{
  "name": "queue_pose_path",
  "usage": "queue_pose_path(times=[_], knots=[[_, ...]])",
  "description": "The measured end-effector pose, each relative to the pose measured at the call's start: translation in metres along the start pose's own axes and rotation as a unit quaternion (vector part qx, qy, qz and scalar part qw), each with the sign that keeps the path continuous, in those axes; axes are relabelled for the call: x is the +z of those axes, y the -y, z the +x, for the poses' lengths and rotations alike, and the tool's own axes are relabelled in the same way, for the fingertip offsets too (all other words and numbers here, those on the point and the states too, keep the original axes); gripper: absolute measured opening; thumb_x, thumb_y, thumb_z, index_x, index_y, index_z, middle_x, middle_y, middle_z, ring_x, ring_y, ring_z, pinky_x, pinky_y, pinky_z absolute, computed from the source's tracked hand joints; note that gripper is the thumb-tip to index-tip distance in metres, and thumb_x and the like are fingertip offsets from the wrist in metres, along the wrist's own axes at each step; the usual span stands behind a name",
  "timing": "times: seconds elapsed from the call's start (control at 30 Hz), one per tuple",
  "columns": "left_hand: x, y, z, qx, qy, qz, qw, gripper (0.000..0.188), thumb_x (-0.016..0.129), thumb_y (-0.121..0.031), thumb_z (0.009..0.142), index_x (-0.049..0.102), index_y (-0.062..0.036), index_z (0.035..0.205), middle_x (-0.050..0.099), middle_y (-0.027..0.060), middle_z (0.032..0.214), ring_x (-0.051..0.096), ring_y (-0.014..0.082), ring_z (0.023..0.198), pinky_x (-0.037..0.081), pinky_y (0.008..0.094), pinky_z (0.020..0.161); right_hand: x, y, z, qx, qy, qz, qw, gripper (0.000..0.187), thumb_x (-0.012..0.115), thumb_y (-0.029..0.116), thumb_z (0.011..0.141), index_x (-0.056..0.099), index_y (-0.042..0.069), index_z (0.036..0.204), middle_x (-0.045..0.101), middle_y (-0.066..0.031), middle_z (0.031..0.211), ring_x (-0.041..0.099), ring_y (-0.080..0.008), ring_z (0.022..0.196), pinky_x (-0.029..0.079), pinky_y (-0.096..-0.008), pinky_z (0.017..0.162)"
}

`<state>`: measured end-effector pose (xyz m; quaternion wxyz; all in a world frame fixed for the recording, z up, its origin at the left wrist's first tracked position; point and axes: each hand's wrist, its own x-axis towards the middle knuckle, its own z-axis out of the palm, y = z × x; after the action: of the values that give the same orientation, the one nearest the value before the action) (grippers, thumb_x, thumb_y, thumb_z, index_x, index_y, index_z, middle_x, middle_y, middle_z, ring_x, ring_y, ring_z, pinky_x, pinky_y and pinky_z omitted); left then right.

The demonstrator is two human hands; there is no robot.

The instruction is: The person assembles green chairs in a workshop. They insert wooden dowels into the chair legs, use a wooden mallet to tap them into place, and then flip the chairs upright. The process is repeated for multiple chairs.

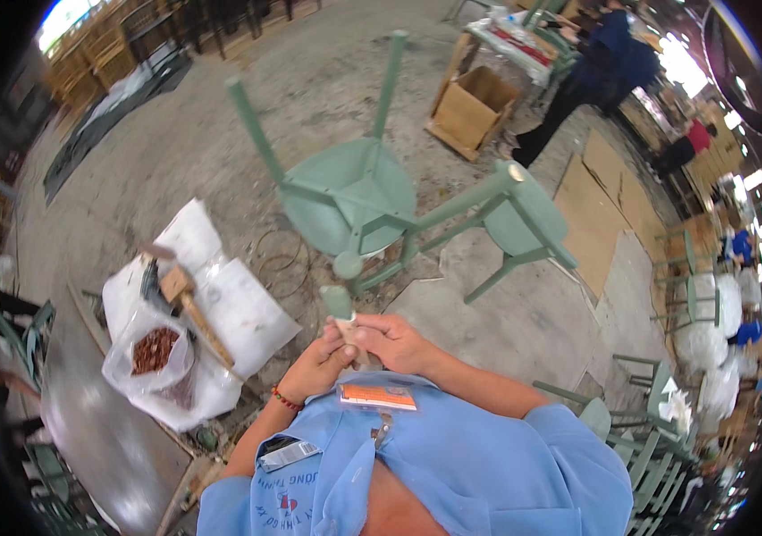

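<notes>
Close to my chest, both hands hold a short piece with a green upper end (pixel 337 302) and a pale lower part; its exact kind is unclear. My left hand (pixel 316 364) is wrapped around the pale part. The fingers of my right hand (pixel 391 343) pinch it from the other side. Just beyond my hands a green chair (pixel 323 210) lies upturned, its legs sticking up. Against it on the right, a second green chair (pixel 524 219) is tipped over. To the left, a wooden mallet (pixel 177 286) rests on a white foam sheet (pixel 251 308).
A clear plastic bag (pixel 117 371) of small reddish-brown pieces (pixel 155 349) sits beside the mallet. Farther off stand a cardboard box (pixel 475 107) and a person in dark clothes (pixel 591 67). Flat cardboard (pixel 591 241) covers floor at right. More green chairs (pixel 658 402) stand at the lower right.
</notes>
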<state>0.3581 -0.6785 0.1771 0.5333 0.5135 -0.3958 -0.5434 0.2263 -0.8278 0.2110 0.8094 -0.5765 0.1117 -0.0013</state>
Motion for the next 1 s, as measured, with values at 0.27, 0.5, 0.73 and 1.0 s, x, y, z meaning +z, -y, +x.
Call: queue_pose_path(times=[0.27,0.5,0.73,1.0], knots=[[0.028,-0.077,0.075,0.175,-0.11,0.361,0.91,0.023,0.066,-0.015,0.086,0.063,-0.0047,0.106,0.066,0.0119,0.101,0.061,0.0339,0.097,0.046,0.0387,0.087,-0.121,0.072,-0.07,-0.12,-0.463,-0.155,0.864,0.038,0.063,0.016,0.094,0.059,-0.004,0.126,0.069,-0.009,0.1,0.064,-0.0153,0.084,0.053,-0.0309,0.075],[0.005,-0.059,0.099,0.186,-0.217,0.51,0.811,0.026,0.066,-0.009,0.082,0.064,-0.0075,0.107,0.058,0.011,0.119,0.05,0.0325,0.12,0.036,0.0459,0.099,-0.231,0.12,-0.072,-0.066,-0.551,-0.511,0.656,0.036,0.066,0.027,0.087,0.066,0.004,0.115,0.069,-0.0196,0.092,0.065,-0.0354,0.086,0.049,-0.0419,0.078],[0.009,-0.05,0.105,0.187,-0.244,0.483,0.82,0.019,0.063,-0.006,0.082,0.064,-0.008,0.101,0.058,0.0104,0.116,0.051,0.032,0.118,0.036,0.0459,0.099,-0.251,0.119,-0.063,0.008,-0.524,-0.569,0.634,0.031,0.066,0.027,0.086,0.068,0.006,0.108,0.068,-0.0197,0.09,0.063,-0.0389,0.085,0.047,-0.0462,0.074],[0.009,-0.051,0.103,0.185,-0.25,0.495,0.811,0.019,0.063,-0.006,0.082,0.064,-0.0084,0.101,0.057,0.0106,0.117,0.05,0.0326,0.12,0.035,0.0457,0.099,-0.24,0.098,-0.088,-0.014,-0.578,-0.487,0.654,0.032,0.068,0.025,0.084,0.069,0.005,0.108,0.069,-0.0205,0.095,0.065,-0.0378,0.088,0.049,-0.0434,0.076]])
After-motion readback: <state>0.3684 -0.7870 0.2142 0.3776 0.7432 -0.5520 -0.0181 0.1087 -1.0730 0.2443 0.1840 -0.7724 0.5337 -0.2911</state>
